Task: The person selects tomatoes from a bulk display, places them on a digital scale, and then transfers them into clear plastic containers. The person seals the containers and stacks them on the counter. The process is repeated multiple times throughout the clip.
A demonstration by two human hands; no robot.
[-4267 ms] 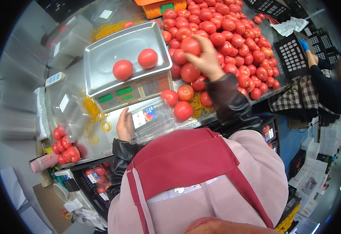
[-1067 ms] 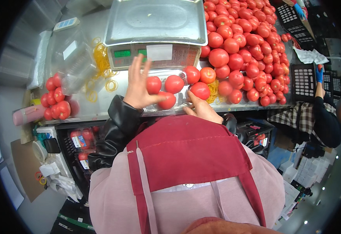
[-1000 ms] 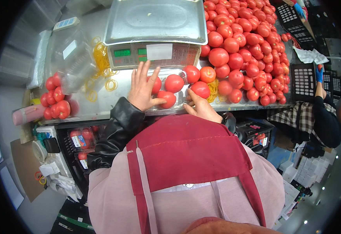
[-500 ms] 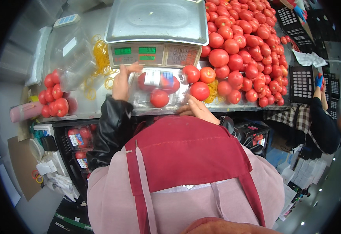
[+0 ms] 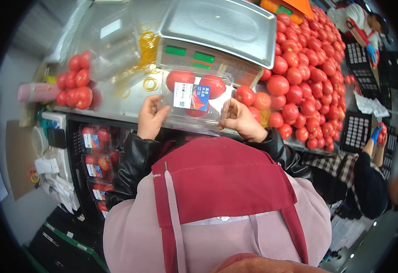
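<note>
A clear plastic clamshell box (image 5: 212, 110) with a few red tomatoes inside is in front of me, its lid down over them. A white and blue label (image 5: 192, 96) lies across its top. My left hand (image 5: 152, 117) grips the box's near left edge, thumb on top. At the near right corner, my right hand (image 5: 243, 122) pinches the rim between thumb and fingers. Just behind the box stands a weighing scale (image 5: 219, 29) with a bare metal pan and green lit displays. Loose tomatoes (image 5: 245, 95) lie close to my right hand.
A large heap of tomatoes (image 5: 310, 77) covers the right side. Yellow rubber bands (image 5: 149, 48), clear plastic boxes (image 5: 112, 52), a small tomato group (image 5: 75, 79) and a pink bottle (image 5: 37, 92) are left. Below sits a crate (image 5: 75, 152) of packed boxes. Co-workers (image 5: 367, 182) are at far right.
My left hand has come down from the box's far left side to its near edge. My right hand now grips the near right corner. The view has shifted, so the scale appears farther right.
</note>
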